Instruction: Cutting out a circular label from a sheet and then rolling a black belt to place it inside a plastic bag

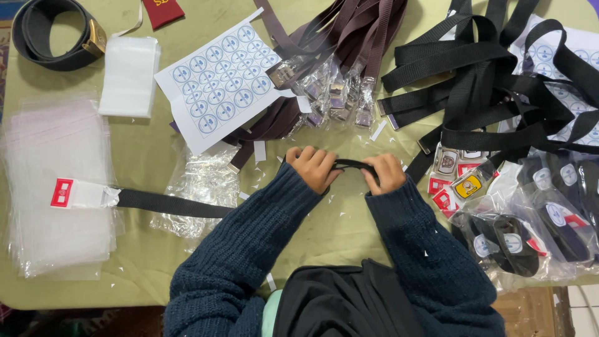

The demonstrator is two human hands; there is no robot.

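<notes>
Left hand and right hand both closed on black webbing belt, near table's front edge; soft, light, limp; grip flat near ends.

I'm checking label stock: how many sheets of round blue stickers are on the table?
2. One sticker sheet lies at top centre, left of the brown belts. A second sheet sits top right, mostly under the black belts; more may be hidden beneath them.
</notes>
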